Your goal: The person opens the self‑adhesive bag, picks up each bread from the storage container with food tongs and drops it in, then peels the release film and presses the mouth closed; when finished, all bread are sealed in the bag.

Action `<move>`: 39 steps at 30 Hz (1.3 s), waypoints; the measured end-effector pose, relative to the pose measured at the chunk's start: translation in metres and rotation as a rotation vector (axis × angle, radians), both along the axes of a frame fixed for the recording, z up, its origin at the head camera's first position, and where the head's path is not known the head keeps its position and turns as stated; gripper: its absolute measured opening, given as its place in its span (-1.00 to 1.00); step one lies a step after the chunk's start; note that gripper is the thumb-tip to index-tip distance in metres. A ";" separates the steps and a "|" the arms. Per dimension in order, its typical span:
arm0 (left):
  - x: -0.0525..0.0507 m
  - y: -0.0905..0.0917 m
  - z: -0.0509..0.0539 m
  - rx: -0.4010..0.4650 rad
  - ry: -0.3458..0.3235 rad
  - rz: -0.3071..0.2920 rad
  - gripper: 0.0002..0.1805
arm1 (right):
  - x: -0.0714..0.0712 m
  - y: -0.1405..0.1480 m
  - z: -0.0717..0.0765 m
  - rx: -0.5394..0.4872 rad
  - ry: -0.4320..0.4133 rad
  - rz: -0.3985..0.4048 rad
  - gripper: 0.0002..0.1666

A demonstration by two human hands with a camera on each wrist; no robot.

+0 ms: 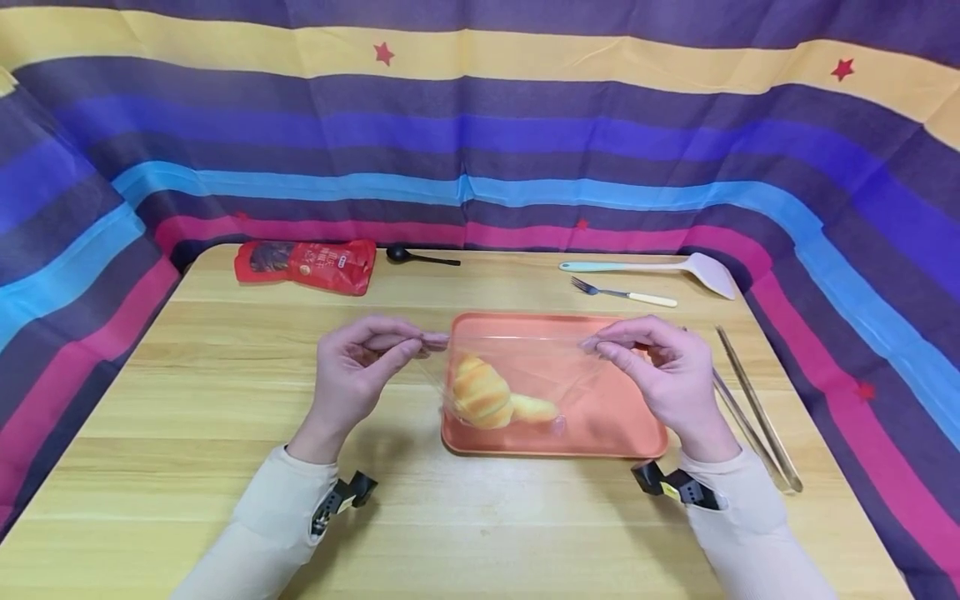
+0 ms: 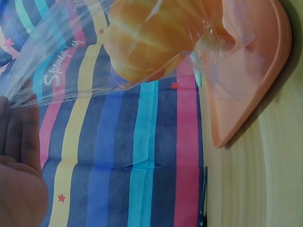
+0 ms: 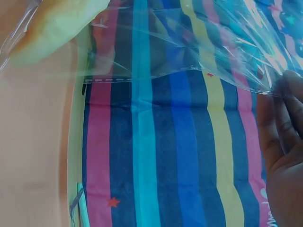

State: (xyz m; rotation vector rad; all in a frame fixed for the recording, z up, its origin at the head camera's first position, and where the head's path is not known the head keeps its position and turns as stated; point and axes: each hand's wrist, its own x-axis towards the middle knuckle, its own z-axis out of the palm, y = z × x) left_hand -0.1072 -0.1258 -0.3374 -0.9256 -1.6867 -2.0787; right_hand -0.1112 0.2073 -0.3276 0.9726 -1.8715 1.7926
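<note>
My left hand point(image 1: 352, 375) and right hand point(image 1: 671, 375) each pinch a top corner of a clear plastic bag point(image 1: 517, 354), its upper edge stretched taut between them. Low in the bag lies a golden striped croissant point(image 1: 482, 393); a narrower pale bread piece point(image 1: 534, 408) adjoins it, and whether the two are joined I cannot tell. Behind and below the bag is a salmon-pink tray point(image 1: 615, 425) on the table. The left wrist view shows the croissant point(image 2: 147, 38) through the film; the right wrist view shows the pale bread point(image 3: 57, 30) and the bag's seam.
At the back left lie a red food packet point(image 1: 341, 268) and a black spoon point(image 1: 427, 259). A fork point(image 1: 648, 299) and a white spatula point(image 1: 708, 271) are at the back right. Metal tongs point(image 1: 757, 408) lie right of the tray. A striped cloth point(image 1: 480, 133) surrounds the table.
</note>
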 end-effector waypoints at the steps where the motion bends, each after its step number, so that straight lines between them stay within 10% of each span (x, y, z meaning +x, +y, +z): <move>1: 0.000 0.000 0.000 -0.003 0.005 0.001 -0.87 | 0.000 0.001 0.000 0.010 0.001 -0.004 -0.75; 9: -0.002 0.001 -0.004 -0.108 -0.006 0.102 -0.89 | 0.000 -0.001 0.012 0.334 -0.030 -0.178 -0.70; 16: -0.002 0.003 -0.006 -0.122 -0.005 0.131 -0.88 | -0.005 -0.027 0.032 0.663 0.272 -0.248 -0.69; 22: -0.003 0.007 -0.005 -0.129 0.047 0.164 -0.90 | -0.007 -0.065 0.040 0.716 0.489 -0.268 -0.85; 39: -0.003 0.011 -0.002 -0.143 0.194 0.214 -0.93 | -0.015 -0.121 0.036 0.674 0.481 -0.158 -0.96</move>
